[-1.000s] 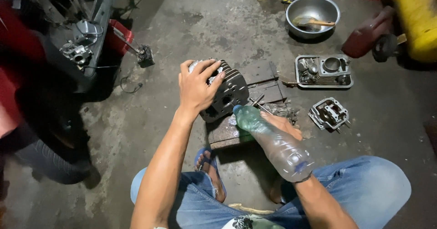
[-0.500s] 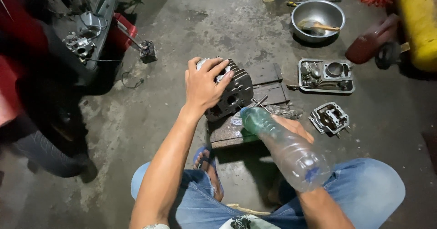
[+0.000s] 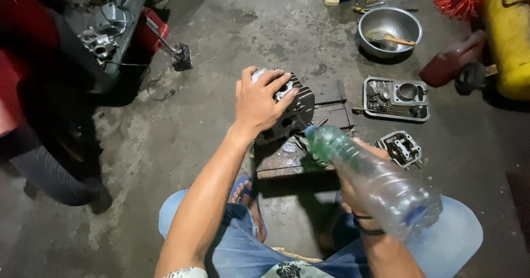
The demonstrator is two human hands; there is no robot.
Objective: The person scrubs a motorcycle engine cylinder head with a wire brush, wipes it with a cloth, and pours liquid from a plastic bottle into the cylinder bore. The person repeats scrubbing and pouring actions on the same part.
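My left hand (image 3: 259,101) grips the top of a dark finned engine cylinder (image 3: 292,112) that rests on a wooden block (image 3: 287,159). A clear plastic bottle (image 3: 375,181) with greenish liquid at its neck is held in my right hand (image 3: 359,200), tilted so its mouth points down beside the cylinder's lower side. Most of the right hand is hidden behind the bottle.
A metal tray with engine parts (image 3: 395,98), a loose cylinder head (image 3: 402,148), a steel bowl with a spoon (image 3: 389,30), a dark red jug (image 3: 450,60), a yellow tank (image 3: 510,40), and a motorcycle with tyre (image 3: 49,173) at left.
The bottle has shifted right and nearer to me, its neck still at the cylinder. The view has moved slightly. My left hand stays on the cylinder.
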